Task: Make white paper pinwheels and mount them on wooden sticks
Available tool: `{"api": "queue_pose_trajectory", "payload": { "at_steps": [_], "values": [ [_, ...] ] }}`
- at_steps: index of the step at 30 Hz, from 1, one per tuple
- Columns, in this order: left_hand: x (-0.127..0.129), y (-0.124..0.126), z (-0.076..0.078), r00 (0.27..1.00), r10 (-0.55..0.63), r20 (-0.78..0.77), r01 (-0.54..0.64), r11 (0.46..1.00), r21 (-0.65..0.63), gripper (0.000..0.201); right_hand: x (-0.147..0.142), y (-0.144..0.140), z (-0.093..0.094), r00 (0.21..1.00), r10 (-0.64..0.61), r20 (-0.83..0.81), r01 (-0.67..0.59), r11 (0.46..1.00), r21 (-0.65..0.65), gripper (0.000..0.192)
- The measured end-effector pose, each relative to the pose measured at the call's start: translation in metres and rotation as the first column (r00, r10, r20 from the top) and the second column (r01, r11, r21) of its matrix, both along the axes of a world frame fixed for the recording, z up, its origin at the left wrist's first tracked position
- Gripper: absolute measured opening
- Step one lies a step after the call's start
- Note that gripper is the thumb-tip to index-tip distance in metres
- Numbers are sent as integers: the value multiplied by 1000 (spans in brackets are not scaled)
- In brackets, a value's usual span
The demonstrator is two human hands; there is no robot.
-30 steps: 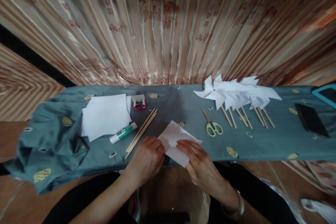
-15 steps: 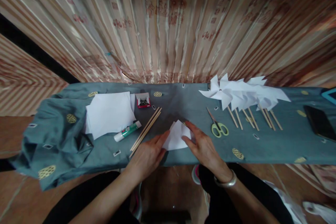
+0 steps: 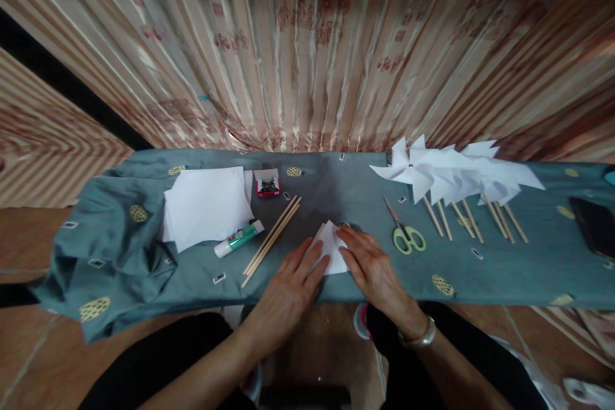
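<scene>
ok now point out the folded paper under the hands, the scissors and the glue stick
Folded paper (image 3: 331,246): head view, on its bare white upper face
Scissors (image 3: 398,225): head view, where blades meet green handles
Glue stick (image 3: 239,239): head view, mid-barrel, on the green label

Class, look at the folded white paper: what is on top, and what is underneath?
The left hand and right hand partly cover the folded white paper from above. Blue-green cloth shows around it; whatever lies directly underneath is hidden.
</scene>
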State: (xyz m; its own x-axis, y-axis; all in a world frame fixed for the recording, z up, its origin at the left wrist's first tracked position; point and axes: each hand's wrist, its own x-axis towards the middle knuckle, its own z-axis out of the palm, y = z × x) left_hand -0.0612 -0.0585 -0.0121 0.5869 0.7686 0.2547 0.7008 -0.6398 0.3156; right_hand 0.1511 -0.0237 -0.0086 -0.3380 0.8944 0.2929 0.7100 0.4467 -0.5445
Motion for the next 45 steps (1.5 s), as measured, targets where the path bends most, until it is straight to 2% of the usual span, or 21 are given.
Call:
{"api": "queue_pose_trajectory", "payload": {
  "at_steps": [3,6,8,9,11,13,16,20,24,28,30,32,35,38,41,45],
  "values": [
    [-6,6,9,992,79,96,-69,992,-101,55,4,-1,7,987,-69,-148,53,993,-108,37],
    [-10,11,19,983,93,156,-68,985,-160,35,11,-3,20,966,-71,-249,15,976,-218,27],
    [-11,15,25,983,52,174,-40,996,-75,22,17,-6,33,951,-9,-309,-52,981,-187,17],
    [-11,17,27,984,27,175,-26,1000,-8,19,19,-7,39,941,17,-338,-64,990,-127,15],
    [-12,20,30,988,-1,156,-13,996,91,18,23,-8,48,952,66,-300,-87,995,-57,17],
    [-13,22,29,996,-13,88,5,996,91,18,25,-8,51,967,138,-214,-156,985,-72,20],
    [-11,19,23,999,-34,-14,33,999,-28,18,27,-7,44,967,221,-125,-243,950,-197,21],
    [-9,14,20,999,-47,3,47,989,-141,19,31,-5,32,967,217,-136,-249,921,-300,17],
    [-10,15,22,999,19,41,-9,973,-229,24,25,5,29,973,65,-221,-131,946,-296,21],
    [-15,16,14,986,137,99,-103,952,-288,48,7,23,27,976,4,-220,-49,978,-202,23],
    [-17,16,9,975,155,159,-103,951,-291,62,-3,32,23,984,21,-178,-50,986,-159,24],
    [-20,16,6,971,147,191,-90,956,-279,68,-11,41,18,991,23,-130,-40,990,-136,24],
    [-23,19,6,971,162,174,-116,962,-248,64,-20,52,7,995,-15,-94,3,992,-125,23],
    [-24,21,10,975,180,128,-158,974,-162,54,-27,58,-3,995,-40,-87,31,994,-106,23],
    [-18,18,12,991,115,70,-110,991,-72,49,-30,59,-9,995,-59,-86,51,995,-88,24],
    [-2,6,4,1000,-20,8,21,994,-109,57,-31,57,-13,993,-80,-86,73,994,-83,25]
  ]
}}
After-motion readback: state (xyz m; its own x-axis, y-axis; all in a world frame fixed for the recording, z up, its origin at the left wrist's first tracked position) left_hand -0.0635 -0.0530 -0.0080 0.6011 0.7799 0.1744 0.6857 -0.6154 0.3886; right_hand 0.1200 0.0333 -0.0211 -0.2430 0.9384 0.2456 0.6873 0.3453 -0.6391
